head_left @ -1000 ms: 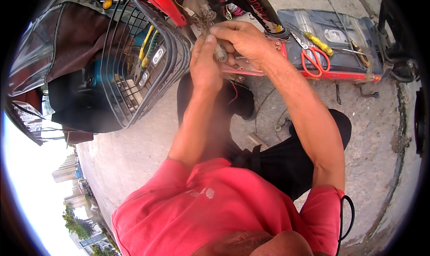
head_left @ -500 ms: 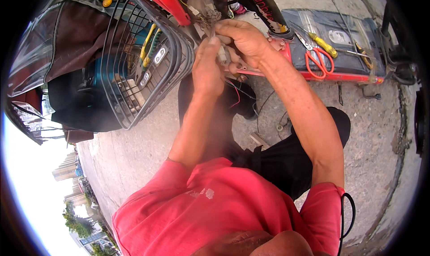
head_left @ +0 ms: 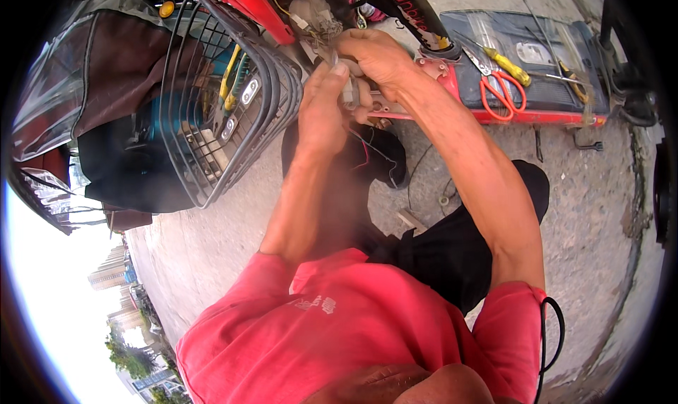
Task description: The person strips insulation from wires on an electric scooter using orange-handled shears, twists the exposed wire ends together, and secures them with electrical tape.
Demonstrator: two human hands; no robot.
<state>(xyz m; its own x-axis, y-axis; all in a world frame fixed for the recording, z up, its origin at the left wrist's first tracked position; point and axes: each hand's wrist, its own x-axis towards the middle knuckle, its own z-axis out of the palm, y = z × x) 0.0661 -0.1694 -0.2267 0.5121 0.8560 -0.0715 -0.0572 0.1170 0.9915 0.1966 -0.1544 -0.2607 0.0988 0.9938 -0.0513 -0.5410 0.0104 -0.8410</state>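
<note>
My left hand and my right hand meet at the wiring of a red two-wheeler. Both are closed around a pale plastic connector with wires; the exact grip is partly hidden by my fingers. Just above them hangs a tangle of wires and connectors. A thin red wire dangles below my hands. The vehicle's red footboard edge runs to the right.
A wire basket holding yellow-and-green-handled tools is at left, beside dark covers. Red-handled scissors and a yellow-handled screwdriver lie on the dark deck. Concrete ground surrounds my black-clad knees.
Both hands have shifted slightly, with my right fingertips a little higher on the wiring. My right knee and forearm have moved slightly. The hands stay on the connector.
</note>
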